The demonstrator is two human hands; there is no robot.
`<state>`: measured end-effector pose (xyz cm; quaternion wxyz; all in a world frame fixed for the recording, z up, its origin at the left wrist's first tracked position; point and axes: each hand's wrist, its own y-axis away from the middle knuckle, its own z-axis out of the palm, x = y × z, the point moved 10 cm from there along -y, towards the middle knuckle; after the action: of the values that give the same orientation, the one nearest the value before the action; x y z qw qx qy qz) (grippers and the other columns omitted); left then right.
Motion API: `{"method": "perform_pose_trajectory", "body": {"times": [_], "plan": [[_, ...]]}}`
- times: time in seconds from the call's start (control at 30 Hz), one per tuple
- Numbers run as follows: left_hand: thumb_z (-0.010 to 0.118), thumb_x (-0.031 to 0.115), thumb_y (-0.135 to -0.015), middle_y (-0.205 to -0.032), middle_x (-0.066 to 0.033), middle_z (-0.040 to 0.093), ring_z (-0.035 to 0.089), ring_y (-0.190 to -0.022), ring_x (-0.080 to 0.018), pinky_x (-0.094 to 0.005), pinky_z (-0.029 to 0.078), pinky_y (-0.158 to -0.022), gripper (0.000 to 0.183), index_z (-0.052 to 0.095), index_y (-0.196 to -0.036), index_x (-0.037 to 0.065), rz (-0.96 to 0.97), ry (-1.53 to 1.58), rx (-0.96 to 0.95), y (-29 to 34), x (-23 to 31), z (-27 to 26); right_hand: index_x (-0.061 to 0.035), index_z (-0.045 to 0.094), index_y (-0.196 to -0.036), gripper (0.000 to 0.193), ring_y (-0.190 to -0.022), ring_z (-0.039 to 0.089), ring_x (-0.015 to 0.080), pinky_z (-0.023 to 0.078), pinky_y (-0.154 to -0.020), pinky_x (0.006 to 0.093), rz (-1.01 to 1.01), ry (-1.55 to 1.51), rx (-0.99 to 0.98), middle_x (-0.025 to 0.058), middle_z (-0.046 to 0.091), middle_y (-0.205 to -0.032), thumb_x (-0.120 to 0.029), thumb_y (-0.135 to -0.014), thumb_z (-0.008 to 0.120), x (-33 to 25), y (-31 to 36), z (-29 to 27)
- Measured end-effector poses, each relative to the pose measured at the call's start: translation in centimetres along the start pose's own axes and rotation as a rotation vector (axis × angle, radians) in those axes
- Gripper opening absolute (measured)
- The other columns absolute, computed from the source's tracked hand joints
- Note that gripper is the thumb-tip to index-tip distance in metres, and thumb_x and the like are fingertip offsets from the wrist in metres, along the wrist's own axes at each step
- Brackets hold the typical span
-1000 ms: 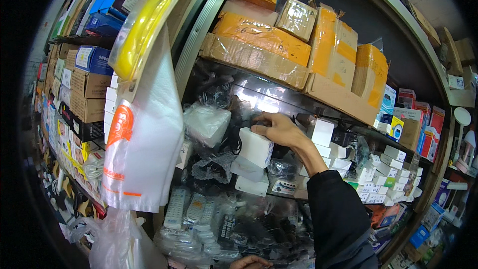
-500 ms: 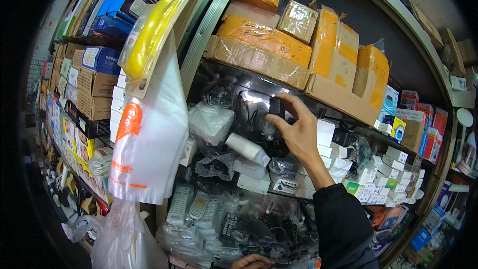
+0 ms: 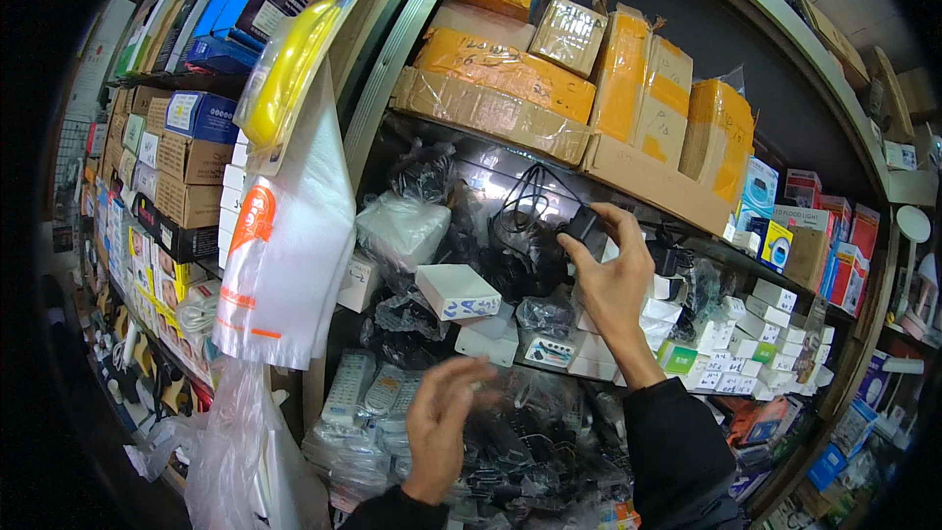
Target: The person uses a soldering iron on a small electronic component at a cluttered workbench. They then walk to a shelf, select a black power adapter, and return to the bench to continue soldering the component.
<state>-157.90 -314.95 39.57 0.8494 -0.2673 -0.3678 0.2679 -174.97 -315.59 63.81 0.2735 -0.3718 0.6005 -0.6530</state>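
Observation:
My right hand (image 3: 616,275) pinches a black power adapter (image 3: 581,224) between thumb and fingers at the middle shelf. A thin black cable (image 3: 533,194) loops up to the left of the adapter, over black items in plastic. Lower and further left, my left hand (image 3: 440,424) is raised in front of the bagged remotes. It looks empty, its thumb apart from fingers somewhat smeared by motion. Between the hands and the shelf's left end rests a white box (image 3: 457,292) with blue handwriting. Beside it is a white item in clear plastic (image 3: 402,228).
Taped cardboard boxes (image 3: 510,88) line the shelf above. Small white boxes (image 3: 721,358) are piled to the right. Bagged remote controls (image 3: 350,388) lie below. At the left, a packaged yellow item (image 3: 294,74) and clear plastic bags (image 3: 294,245) hang in front of the shelving.
My right hand has moved right and slightly down with the adapter, and its cable now shows. My left hand has risen from the lower edge. The white box has shifted and lies flatter.

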Motion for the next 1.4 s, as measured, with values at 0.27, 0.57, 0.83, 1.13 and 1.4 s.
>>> {"method": "perform_pose_trajectory", "body": {"times": [0.27,0.57,0.83,1.13,1.4], "plan": [[0.055,0.014,-0.112,-0.149,-0.0215,0.057,0.056,-0.141,-0.0279,-0.0401,0.047,-0.118,0.046,0.045,-0.153,-0.004,0.145,0.002,0.013,-7.1,1.7,0.4,0.0008,0.068,-0.122,0.046,-0.103,0.073,0.0216,0.059,-0.096,0.0355,0.062,-0.026,0.12,0.0122,0.073,-0.111,-0.003,-0.082,0.091,-1.4,1.1,-8.2],[0.052,0.007,-0.111,-0.129,-0.0186,0.071,0.069,-0.122,-0.0259,-0.0388,0.056,-0.107,0.025,0.064,-0.129,-0.005,0.028,-0.008,0.011,-6.6,-1.2,0.3,0.0028,0.063,-0.128,0.047,-0.108,0.07,0.0181,0.059,-0.098,0.0335,0.359,-0.089,0.259,0.0126,0.071,-0.117,-0.011,-0.09,0.088,1.9,1.1,-14.8],[0.057,0.011,-0.11,-0.134,-0.0225,0.069,0.073,-0.117,-0.0287,-0.038,0.06,-0.1,0.043,0.05,-0.15,0.001,-0.008,-0.069,-0.101,-5.6,-1.5,3.5,0.0058,0.075,-0.11,0.047,-0.09,0.076,0.0249,0.06,-0.084,0.0349,0.368,0.184,-0.242,0.0183,0.079,-0.099,-0.022,-0.077,0.094,1.7,1.8,-10.5],[0.051,0.028,-0.113,-0.15,-0.0321,0.053,0.068,-0.126,-0.0373,-0.042,0.057,-0.108,0.073,0.013,-0.17,0.003,-0.042,-0.093,-0.035,-10.6,-0.5,9.0,0.0053,0.072,-0.114,0.047,-0.097,0.074,0.0219,0.06,-0.086,0.0342,0.391,0.058,-0.119,0.015,0.077,-0.101,-0.019,-0.08,0.094,1.4,2.9,-12.7],[0.049,0.02,-0.114,-0.127,-0.0262,0.067,0.073,-0.11,-0.0305,-0.0344,0.059,-0.099,0.039,0.061,-0.131,-0.013,-0.009,-0.184,0.042,-15.2,-3.1,8.9,0.0056,0.072,-0.112,0.047,-0.097,0.078,0.0291,0.061,-0.089,0.038,0.397,-0.045,-0.218,0.0197,0.08,-0.101,-0.02,-0.079,0.094,2.3,6.5,-13.3]]}}
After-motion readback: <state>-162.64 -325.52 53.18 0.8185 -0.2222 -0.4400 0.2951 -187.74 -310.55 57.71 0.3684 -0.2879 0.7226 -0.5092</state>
